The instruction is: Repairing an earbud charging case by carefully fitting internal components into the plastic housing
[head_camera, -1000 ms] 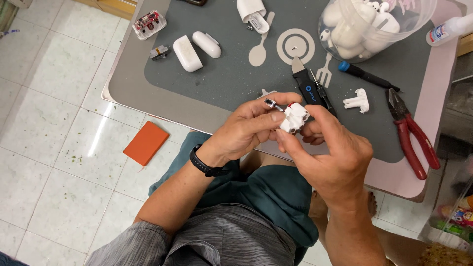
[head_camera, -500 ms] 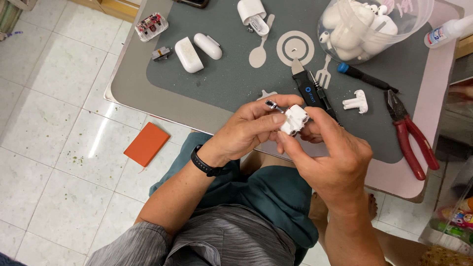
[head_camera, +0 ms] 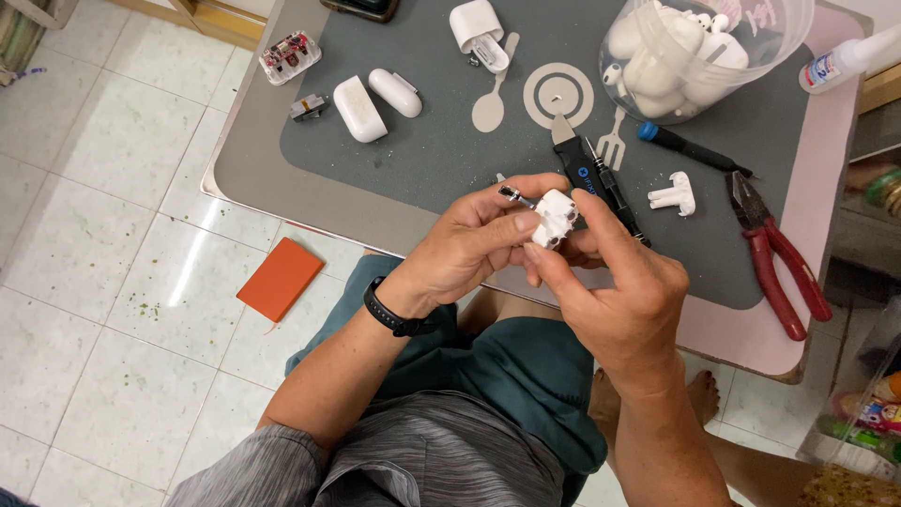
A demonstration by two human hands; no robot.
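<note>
Both your hands, left hand (head_camera: 474, 246) and right hand (head_camera: 615, 291), pinch the small white plastic part (head_camera: 554, 218) between them, just near of the grey mat (head_camera: 441, 150).

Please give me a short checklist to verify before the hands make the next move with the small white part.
1. Small white part pinched by both hands, left hand and right hand: ok.
2. Part held over the table edge, not over open floor: cannot tell.
3. Black knife tool close on the grey mat: ok.
4. Red pliers lying apart from the hands: ok.
5. Inside of the part undamaged: cannot tell, too small.
</note>
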